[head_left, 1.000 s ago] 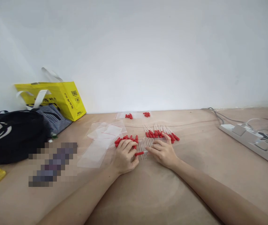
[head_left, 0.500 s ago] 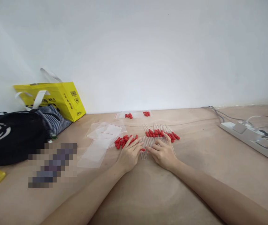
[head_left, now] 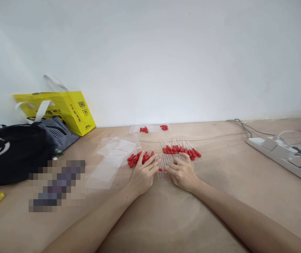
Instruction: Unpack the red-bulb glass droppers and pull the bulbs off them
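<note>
Clear thin droppers with red rubber bulbs lie in a row (head_left: 179,151) on the wooden table (head_left: 218,196). A second cluster of red bulbs (head_left: 139,157) lies to their left. My left hand (head_left: 143,174) rests flat with fingers spread over that cluster and touches a red-tipped dropper (head_left: 160,169) at the row's near end. My right hand (head_left: 182,173) lies on the clear tubes, fingers curled and pressed against them. Whether either hand grips a dropper is hard to see.
Clear zip bags (head_left: 113,154) lie left of the droppers. A filled bag with red bulbs (head_left: 152,129) sits by the wall. A yellow tote (head_left: 60,107), striped bag (head_left: 58,131) and black bag (head_left: 10,151) stand at left. A power strip (head_left: 284,154) lies at right.
My left hand went from curled around a red-bulbed dropper to flat with fingers spread. My right hand drew slightly back and curled its fingers. The view shifted a little.
</note>
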`<control>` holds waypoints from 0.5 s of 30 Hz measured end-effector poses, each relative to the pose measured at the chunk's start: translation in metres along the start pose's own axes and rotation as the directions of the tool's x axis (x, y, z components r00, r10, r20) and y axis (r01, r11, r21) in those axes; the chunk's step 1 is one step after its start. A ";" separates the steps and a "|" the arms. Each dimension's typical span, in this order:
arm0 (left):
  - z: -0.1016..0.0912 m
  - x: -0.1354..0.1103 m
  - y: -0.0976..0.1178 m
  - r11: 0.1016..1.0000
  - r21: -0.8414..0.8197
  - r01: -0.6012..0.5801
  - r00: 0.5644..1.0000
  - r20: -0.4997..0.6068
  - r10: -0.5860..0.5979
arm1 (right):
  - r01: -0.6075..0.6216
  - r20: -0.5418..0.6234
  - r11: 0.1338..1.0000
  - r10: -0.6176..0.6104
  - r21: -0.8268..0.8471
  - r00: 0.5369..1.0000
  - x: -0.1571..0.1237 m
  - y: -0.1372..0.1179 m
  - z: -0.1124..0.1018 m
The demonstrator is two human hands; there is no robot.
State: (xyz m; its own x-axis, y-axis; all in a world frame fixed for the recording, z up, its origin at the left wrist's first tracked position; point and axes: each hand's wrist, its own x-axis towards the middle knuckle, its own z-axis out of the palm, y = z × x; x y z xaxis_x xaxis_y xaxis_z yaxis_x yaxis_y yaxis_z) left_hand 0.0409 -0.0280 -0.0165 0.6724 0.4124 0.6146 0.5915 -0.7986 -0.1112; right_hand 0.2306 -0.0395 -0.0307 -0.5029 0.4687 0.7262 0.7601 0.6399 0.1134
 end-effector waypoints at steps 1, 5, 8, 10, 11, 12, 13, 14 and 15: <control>0.000 0.000 0.000 1.000 0.012 -0.005 1.000 0.005 0.005 | 0.000 -0.002 1.000 0.000 0.001 1.000 0.000 0.000 -0.001; 0.000 -0.001 0.000 0.998 0.056 -0.018 0.999 0.035 0.016 | 0.006 0.001 1.000 -0.006 0.003 1.000 0.000 -0.001 -0.003; 0.000 -0.001 0.000 0.997 0.069 -0.027 0.999 0.039 0.025 | 0.010 -0.003 1.000 -0.010 0.011 1.000 -0.001 -0.001 -0.004; 0.000 -0.001 0.001 0.997 0.069 -0.031 0.999 0.040 0.028 | 0.013 -0.005 1.000 -0.013 0.020 1.000 -0.001 -0.001 -0.005; 0.000 -0.001 0.001 0.997 0.066 -0.032 0.999 0.041 0.029 | 0.015 -0.005 1.000 -0.014 0.024 1.000 -0.002 0.000 -0.006; 0.000 -0.001 0.001 0.998 0.062 -0.034 0.999 0.044 0.031 | 0.016 -0.004 0.999 -0.016 0.030 1.000 -0.002 0.000 -0.007; -0.001 -0.001 0.002 0.998 0.056 -0.036 0.998 0.047 0.033 | 0.016 -0.005 0.999 -0.016 0.035 1.000 -0.003 0.000 -0.007; -0.001 -0.002 0.002 0.998 0.048 -0.040 0.998 0.051 0.037 | 0.016 -0.006 0.999 -0.016 0.039 1.000 -0.003 -0.001 -0.008; -0.002 -0.002 0.003 0.998 0.040 -0.043 0.998 0.055 0.041 | 0.017 -0.008 0.999 -0.016 0.044 1.000 -0.003 -0.001 -0.009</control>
State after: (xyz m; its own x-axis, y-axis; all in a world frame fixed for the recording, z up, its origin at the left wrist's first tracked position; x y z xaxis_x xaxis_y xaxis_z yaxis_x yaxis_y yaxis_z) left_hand 0.0404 -0.0316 -0.0162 0.7193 0.4031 0.5657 0.5796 -0.7972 -0.1689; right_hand 0.2352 -0.0468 -0.0268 -0.5119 0.4534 0.7296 0.7327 0.6738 0.0954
